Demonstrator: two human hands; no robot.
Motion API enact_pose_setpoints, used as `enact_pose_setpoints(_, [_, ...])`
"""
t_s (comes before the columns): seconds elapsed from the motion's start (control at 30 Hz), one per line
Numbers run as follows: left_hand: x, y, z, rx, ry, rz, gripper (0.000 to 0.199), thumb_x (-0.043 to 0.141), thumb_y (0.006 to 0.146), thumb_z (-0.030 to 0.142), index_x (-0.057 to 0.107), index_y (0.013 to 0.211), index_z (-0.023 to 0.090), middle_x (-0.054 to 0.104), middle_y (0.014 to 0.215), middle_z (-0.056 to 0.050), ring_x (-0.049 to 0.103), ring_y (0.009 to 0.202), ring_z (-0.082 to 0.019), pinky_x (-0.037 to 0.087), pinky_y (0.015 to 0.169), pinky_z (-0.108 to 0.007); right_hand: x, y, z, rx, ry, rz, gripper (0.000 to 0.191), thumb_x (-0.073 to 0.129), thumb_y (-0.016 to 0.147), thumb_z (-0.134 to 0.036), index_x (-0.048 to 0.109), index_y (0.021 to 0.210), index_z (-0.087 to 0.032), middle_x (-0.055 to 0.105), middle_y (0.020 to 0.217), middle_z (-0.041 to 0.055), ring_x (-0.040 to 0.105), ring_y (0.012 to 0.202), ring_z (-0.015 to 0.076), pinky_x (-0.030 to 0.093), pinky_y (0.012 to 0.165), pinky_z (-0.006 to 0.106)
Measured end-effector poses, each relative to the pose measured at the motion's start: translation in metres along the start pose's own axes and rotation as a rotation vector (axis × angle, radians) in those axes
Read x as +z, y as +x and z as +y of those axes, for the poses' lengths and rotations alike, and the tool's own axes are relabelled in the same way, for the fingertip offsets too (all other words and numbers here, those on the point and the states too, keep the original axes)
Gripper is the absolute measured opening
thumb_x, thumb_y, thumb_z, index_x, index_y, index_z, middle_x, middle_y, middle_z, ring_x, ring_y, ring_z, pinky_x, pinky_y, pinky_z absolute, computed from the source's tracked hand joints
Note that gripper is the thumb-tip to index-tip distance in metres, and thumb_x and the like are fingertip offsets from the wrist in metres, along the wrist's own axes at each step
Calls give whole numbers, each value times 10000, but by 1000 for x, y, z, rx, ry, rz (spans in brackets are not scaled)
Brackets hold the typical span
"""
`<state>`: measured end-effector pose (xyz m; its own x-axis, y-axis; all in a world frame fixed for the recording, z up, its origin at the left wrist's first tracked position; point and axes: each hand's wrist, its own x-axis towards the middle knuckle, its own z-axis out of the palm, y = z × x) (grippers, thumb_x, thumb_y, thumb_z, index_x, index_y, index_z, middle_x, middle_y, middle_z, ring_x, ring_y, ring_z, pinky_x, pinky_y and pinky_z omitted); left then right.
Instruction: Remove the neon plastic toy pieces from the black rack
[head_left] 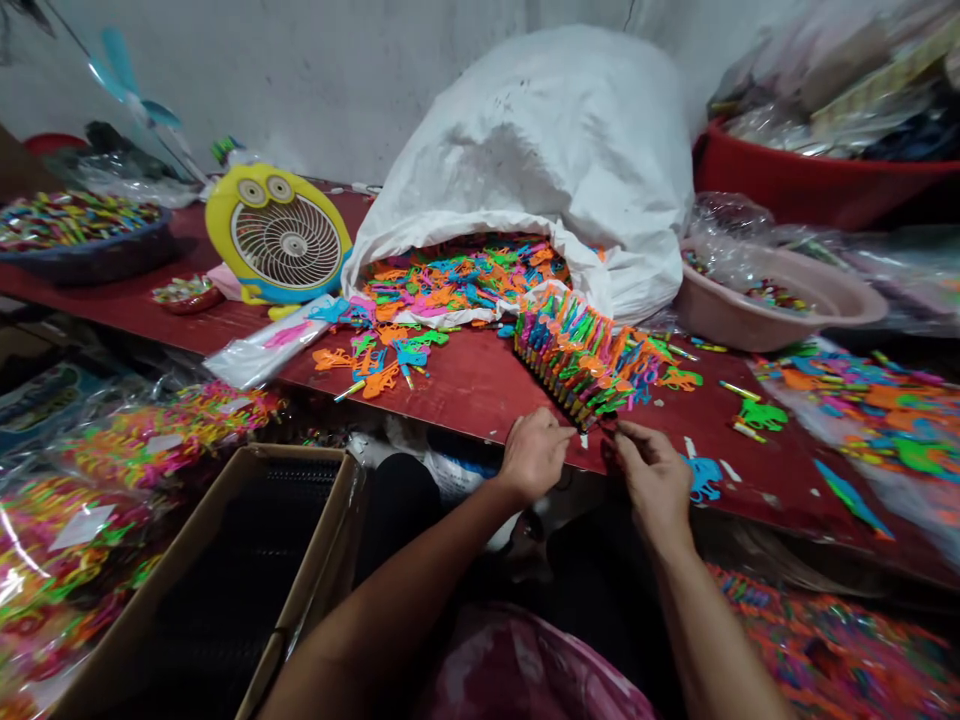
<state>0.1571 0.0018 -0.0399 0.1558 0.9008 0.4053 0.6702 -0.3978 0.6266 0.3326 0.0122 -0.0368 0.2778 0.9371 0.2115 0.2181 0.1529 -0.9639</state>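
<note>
My left hand (536,452) is at the table's front edge, fingers curled together, their tips at the near corner of a dense row of colourful plastic pieces (600,350). Those pieces stand side by side along a dark strip. To the right of that corner, my right hand (656,480) pinches thumb against fingers, close to the strip's near end. What lies between the fingers of either hand is too small or hidden to make out. A flat blue plastic figure (703,480) lies beside my right hand.
Behind the row, a big white sack (555,150) spills colourful plastic figures (465,280) onto the red table (465,385). A yellow fan (281,235) stands left. A pink basin (787,290) sits right. Below are an open cardboard box (341,465) of black strips and bagged pieces (172,430).
</note>
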Motion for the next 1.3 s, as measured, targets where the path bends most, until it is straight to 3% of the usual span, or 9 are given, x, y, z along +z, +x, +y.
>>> enact_pose_setpoints(0.2, [-6, 2, -3, -110, -281, 218, 221, 511, 913, 134, 704, 1009, 181, 602, 871, -36, 581, 819, -137, 477, 757, -248, 9, -3, -1, -117, -149, -34, 373, 669, 787, -472, 733, 1020, -189, 704, 993, 85, 649, 891, 207, 508, 844, 383])
enact_pose_setpoints(0.33, [-31, 13, 11, -37, -172, 432, 252, 465, 947, 173, 670, 1093, 196, 617, 1018, -74, 574, 992, -177, 471, 884, -306, 17, -4, -7, -115, -186, -58, 384, 649, 795, -486, 739, 1016, -186, 694, 959, 83, 643, 826, 197, 508, 783, 356])
enact_pose_setpoints(0.4, [-46, 25, 20, 44, -78, 460, 288, 468, 954, 213, 644, 1182, 221, 608, 1159, -92, 542, 1113, -206, 433, 977, -359, 21, -4, -9, -123, -197, -61, 384, 651, 788, -490, 742, 1001, -184, 691, 941, 82, 635, 802, 194, 502, 756, 340])
enact_pose_setpoints(0.53, [-64, 53, 29, 243, 52, 304, 355, 467, 963, 286, 592, 1295, 260, 530, 1396, -68, 425, 1326, -229, 328, 1094, -413, 27, -2, -12, -139, -217, -36, 379, 648, 782, -489, 738, 963, -169, 699, 888, 79, 621, 760, 192, 484, 725, 323])
enact_pose_setpoints(0.7, [-61, 74, 28, 364, 104, 114, 337, 468, 978, 344, 616, 1267, 259, 584, 1362, -54, 410, 1365, -217, 278, 1121, -428, 32, 0, -10, -144, -260, -20, 377, 610, 810, -498, 728, 925, -159, 697, 826, 71, 603, 718, 190, 461, 700, 311])
enact_pose_setpoints(1.07, [-58, 73, 25, 387, 43, 112, 291, 461, 989, 329, 672, 1169, 239, 674, 1223, -42, 470, 1329, -206, 314, 1132, -417, 37, 1, -9, -123, -212, -26, 350, 591, 818, -512, 688, 824, -176, 636, 675, 15, 544, 623, 159, 414, 606, 264])
enact_pose_setpoints(1.2, [-59, 73, 27, 388, 46, 89, 356, 596, 910, 414, 638, 1213, 232, 645, 1273, -69, 440, 1362, -242, 307, 1148, -452, 34, 5, -14, -84, -146, -82, 326, 613, 795, -485, 703, 822, -173, 644, 664, 16, 537, 601, 157, 416, 595, 269])
enact_pose_setpoints(1.3, [-56, 67, 30, 370, 94, 92, 438, 632, 883, 375, 573, 1301, 256, 576, 1378, -76, 378, 1413, -255, 266, 1176, -489, 31, 7, -17, -44, -85, -128, 327, 631, 769, -489, 705, 813, -173, 649, 649, 19, 534, 578, 161, 420, 572, 273])
